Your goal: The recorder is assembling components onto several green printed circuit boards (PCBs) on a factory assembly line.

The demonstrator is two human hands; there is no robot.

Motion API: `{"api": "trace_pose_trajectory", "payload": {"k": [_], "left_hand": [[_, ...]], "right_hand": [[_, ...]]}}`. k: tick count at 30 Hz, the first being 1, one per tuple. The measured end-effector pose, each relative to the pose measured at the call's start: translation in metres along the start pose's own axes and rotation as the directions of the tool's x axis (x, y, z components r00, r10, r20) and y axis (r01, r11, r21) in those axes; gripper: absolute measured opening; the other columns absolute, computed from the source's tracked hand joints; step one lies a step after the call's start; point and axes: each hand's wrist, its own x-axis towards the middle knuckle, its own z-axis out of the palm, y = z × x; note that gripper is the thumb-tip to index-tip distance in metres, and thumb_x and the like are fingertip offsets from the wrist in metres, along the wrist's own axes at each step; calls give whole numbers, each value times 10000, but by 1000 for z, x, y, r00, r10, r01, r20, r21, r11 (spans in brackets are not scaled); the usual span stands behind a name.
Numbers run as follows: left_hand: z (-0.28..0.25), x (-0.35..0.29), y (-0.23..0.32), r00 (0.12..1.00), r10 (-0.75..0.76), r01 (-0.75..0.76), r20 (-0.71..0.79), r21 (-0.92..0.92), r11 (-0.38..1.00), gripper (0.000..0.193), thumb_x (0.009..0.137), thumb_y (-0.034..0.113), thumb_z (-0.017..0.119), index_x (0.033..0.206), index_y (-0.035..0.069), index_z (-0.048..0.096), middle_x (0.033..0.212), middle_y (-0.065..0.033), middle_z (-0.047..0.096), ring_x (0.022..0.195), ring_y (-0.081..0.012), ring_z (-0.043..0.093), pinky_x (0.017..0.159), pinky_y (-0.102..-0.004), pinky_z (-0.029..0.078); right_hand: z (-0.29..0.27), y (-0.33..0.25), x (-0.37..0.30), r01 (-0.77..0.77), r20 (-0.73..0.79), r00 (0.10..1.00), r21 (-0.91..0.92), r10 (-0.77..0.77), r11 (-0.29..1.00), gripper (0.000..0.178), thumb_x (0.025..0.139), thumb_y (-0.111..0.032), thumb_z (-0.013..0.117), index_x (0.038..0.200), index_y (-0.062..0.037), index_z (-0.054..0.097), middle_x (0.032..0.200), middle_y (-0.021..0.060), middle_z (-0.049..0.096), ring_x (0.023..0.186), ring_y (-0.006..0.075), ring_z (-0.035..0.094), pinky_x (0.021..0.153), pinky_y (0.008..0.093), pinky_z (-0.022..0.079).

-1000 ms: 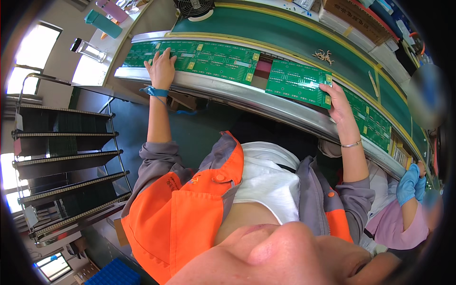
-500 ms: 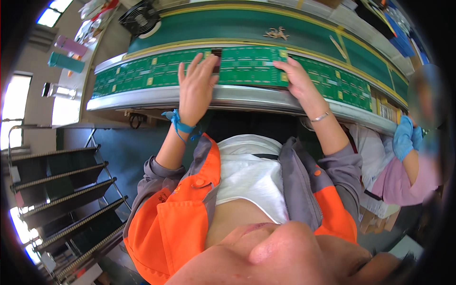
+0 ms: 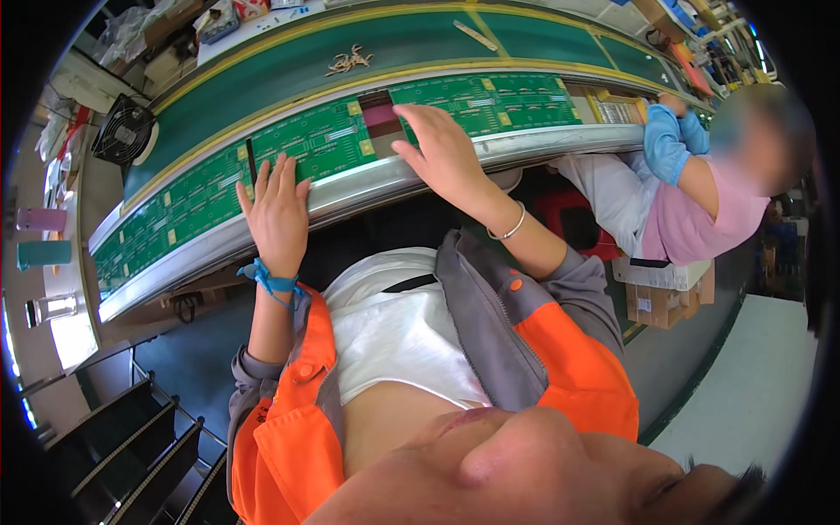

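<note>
A green circuit board (image 3: 319, 136) lies flat on the rail line in front of me. My left hand (image 3: 280, 214) rests with spread fingers on its lower left part, beside a narrow dark slit. Left of that slit runs another stretch of green boards (image 3: 175, 206). On the right, beyond a wider opening (image 3: 381, 118), lie more green boards (image 3: 481, 105). My right hand (image 3: 442, 157) is at the left end of these, thumb and index finger apart at the opening; it grips nothing visible. Whether its fingertips touch the board I cannot tell.
A silver metal rail (image 3: 367, 181) edges the line nearest me. Behind runs a green belt (image 3: 411, 52) with a small pile of tan scraps (image 3: 348, 61). A black fan (image 3: 122, 131) stands at left. A co-worker in blue sleeve covers (image 3: 665, 144) sits at right.
My view has swung to the right. A wide opening now separates the middle board from the right-hand boards, which were close together before. My right hand has come off the middle board's right edge.
</note>
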Motion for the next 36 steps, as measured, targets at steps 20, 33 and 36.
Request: {"api": "trace_pose_trajectory", "payload": {"k": [20,33,36], "left_hand": [[6,7,1,999,-17,17,-48,7,1000,318,1058,253,577,1330,115,666,1440,-44,644,1387,-306,540,1167,-561,368],[-14,7,-2,999,-19,15,-27,-136,991,307,959,165,667,1245,56,687,1359,-122,651,1292,-347,576,1124,-534,402],[-15,64,-8,996,83,-89,-30,-315,945,295,915,116,701,1199,39,682,1277,-155,652,1176,-373,606,1026,-477,468]], "right_hand": [[-74,106,-70,-292,-239,956,-722,171,627,413,1032,-413,604,1303,-110,677,1345,85,707,1290,293,632,1108,632,363],[-114,160,-62,-224,-235,965,-504,117,834,355,1029,-335,633,1236,-52,689,1208,170,713,1138,366,652,1023,580,445],[-80,111,-32,-184,-79,982,-622,173,761,331,1007,-310,663,1216,-55,697,1093,154,749,1028,336,693,1019,557,449]]}}
